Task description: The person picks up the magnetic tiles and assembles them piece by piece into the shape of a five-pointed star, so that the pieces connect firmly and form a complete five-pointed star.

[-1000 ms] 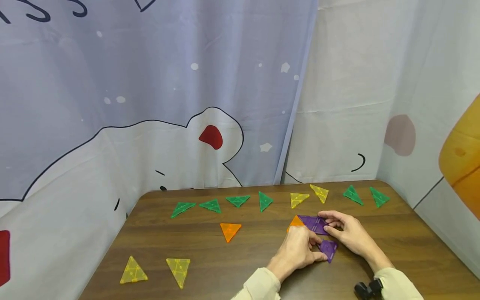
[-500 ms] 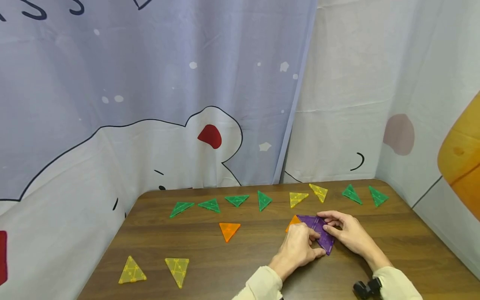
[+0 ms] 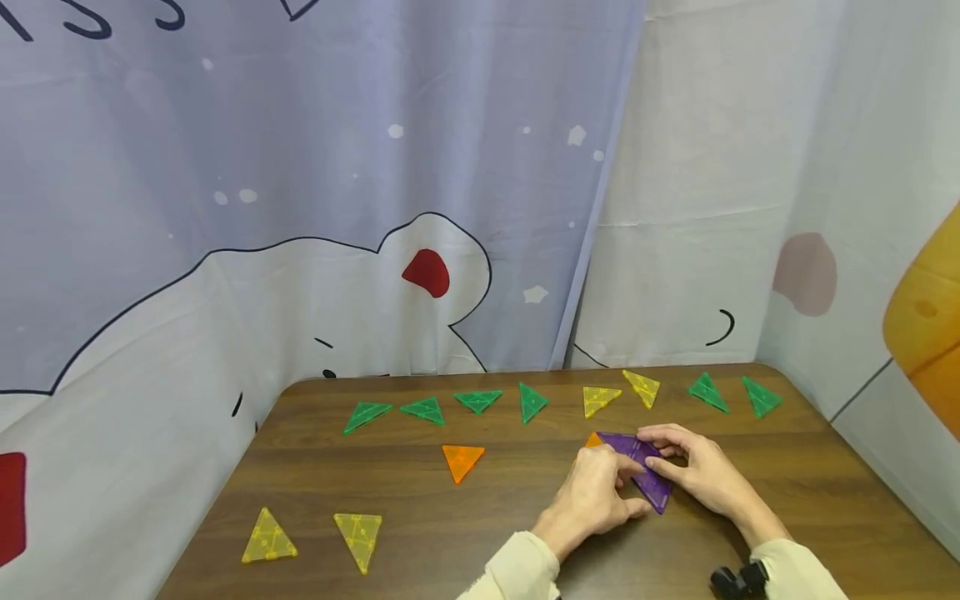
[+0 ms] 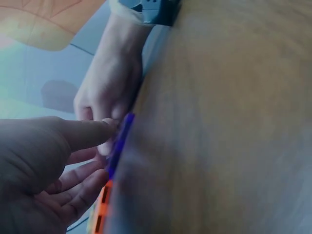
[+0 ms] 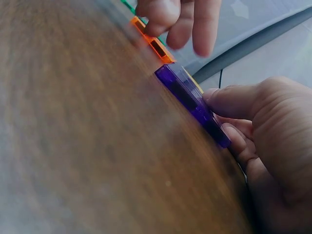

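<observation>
Two translucent purple triangular magnetic tiles lie edge to edge on the table, the upper tile (image 3: 624, 444) beside an orange triangular tile (image 3: 593, 440) partly hidden by my left hand (image 3: 588, 496). My left thumb and index finger pinch the left side of the lower purple tile (image 3: 656, 492). My right hand (image 3: 701, 471) holds the upper purple tile, thumb near the seam and fingers at its far right corner. The right wrist view shows the purple edge (image 5: 192, 105) at my right thumb. Purple (image 4: 121, 139) and orange (image 4: 101, 207) edges appear in the left wrist view.
Green triangles (image 3: 477, 402) and yellow triangles (image 3: 600, 401) line the table's back, more green ones (image 3: 762, 397) at right. A loose orange triangle (image 3: 462, 462) lies mid-table; two larger yellow triangles (image 3: 268, 537) lie front left. A printed curtain (image 3: 360, 167) hangs behind.
The lower purple tile has moved up against the upper purple tile, closing the gap between them. My left hand moved slightly with it; my right hand stayed nearly still.
</observation>
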Available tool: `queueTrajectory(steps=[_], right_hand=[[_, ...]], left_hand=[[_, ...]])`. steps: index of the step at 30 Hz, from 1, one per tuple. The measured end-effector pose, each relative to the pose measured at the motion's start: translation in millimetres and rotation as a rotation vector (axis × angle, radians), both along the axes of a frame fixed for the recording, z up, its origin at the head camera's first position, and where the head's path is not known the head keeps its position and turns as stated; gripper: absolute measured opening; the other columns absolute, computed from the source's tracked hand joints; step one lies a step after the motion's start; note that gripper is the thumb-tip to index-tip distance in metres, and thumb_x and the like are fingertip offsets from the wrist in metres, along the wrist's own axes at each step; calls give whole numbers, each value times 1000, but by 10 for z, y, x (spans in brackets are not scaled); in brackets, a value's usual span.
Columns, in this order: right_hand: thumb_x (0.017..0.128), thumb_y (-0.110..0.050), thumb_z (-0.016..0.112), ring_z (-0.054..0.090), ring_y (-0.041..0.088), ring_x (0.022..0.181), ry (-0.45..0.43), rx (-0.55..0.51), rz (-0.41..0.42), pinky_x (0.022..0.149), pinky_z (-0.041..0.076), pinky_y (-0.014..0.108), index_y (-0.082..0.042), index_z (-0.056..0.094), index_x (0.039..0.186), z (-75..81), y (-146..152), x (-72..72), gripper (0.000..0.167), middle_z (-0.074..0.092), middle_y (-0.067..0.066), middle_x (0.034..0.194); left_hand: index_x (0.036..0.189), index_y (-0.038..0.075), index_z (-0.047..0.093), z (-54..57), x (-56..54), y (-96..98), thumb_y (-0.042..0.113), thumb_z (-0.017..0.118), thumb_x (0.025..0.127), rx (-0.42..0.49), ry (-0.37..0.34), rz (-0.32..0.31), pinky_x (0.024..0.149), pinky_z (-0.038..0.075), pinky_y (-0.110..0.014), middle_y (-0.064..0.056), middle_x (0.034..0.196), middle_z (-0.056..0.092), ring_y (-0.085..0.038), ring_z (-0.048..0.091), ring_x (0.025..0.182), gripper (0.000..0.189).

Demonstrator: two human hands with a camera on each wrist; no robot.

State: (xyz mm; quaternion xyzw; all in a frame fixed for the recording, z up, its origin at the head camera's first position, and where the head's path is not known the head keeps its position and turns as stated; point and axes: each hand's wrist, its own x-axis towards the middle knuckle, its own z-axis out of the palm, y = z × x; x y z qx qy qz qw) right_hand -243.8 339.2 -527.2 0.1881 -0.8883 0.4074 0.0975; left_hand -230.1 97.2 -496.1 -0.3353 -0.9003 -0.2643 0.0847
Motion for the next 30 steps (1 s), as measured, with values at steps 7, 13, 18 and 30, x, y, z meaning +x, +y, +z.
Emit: queueTrajectory(steps=[7,13,18,30], right_hand=[[99,-8,84,73,8,104,-3,-1,-13,90,61,24,-7,77,135,-39,-16,2,37,75,12,136],[99,-10,85,73,7,103,-14,-8,-22,89,61,25,-9,78,134,-53,-47,14,35,76,12,134],[99,-10,85,74,10,104,-11,-9,-23,90,61,25,-9,78,134,-39,-68,17,35,77,12,134],[100,-11,85,73,10,102,21,4,-25,88,60,22,-10,78,134,35,-40,23,35,77,11,133]], left_hand=[[118,17,88,110,-77,-257,32,103,82,144,-42,57,76,51,-10,5,103,77,0,68,89,41],[119,14,87,177,-143,-549,27,100,85,232,-69,96,83,57,-17,-1,107,78,-11,73,95,39],[117,11,86,199,-222,-897,22,99,86,278,-50,140,85,60,-24,-6,106,79,-20,76,96,36],[116,4,85,85,-329,-1857,14,98,86,286,-51,300,81,63,-33,-12,107,79,-31,76,95,35]])
